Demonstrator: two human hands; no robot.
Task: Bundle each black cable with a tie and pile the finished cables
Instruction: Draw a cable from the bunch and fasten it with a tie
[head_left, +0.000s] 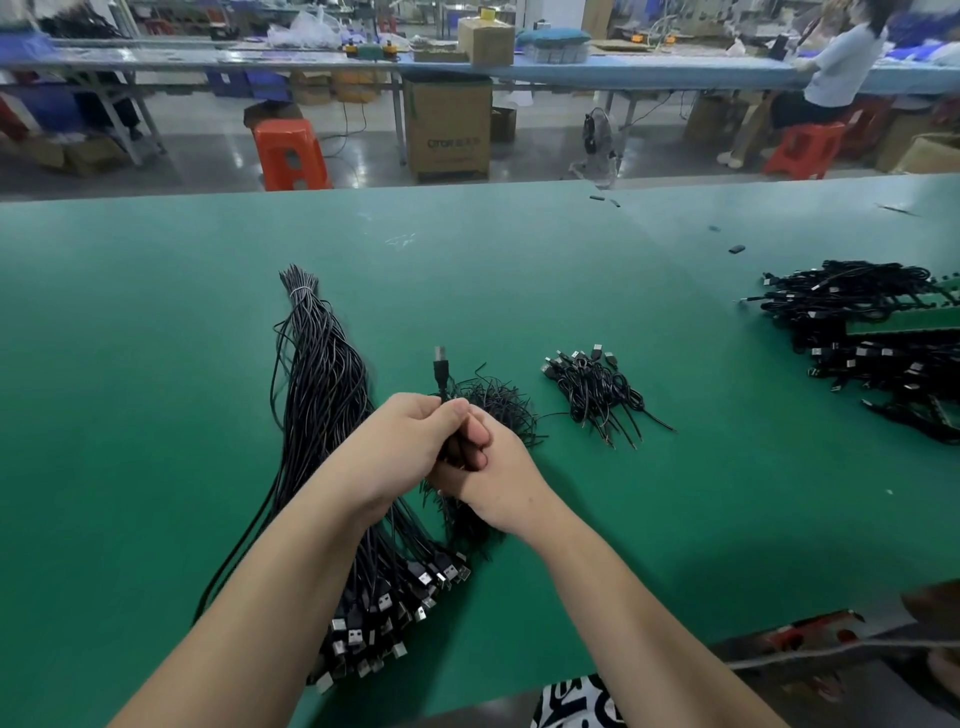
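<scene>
Head view: your left hand (400, 447) and right hand (485, 470) met above green table (156, 364), fingers of both curled round one black USB cable (441, 371); its plug stood up past left grip. Loose black ties (498, 402) lay in heap just behind hands. Long unbundled cable bunch (322, 374) stretched along your left, plugs toward you. Small pile of finished cables (597, 387) sat right of ties. Larger cable heap (872, 332) lay at far right, well apart.
</scene>
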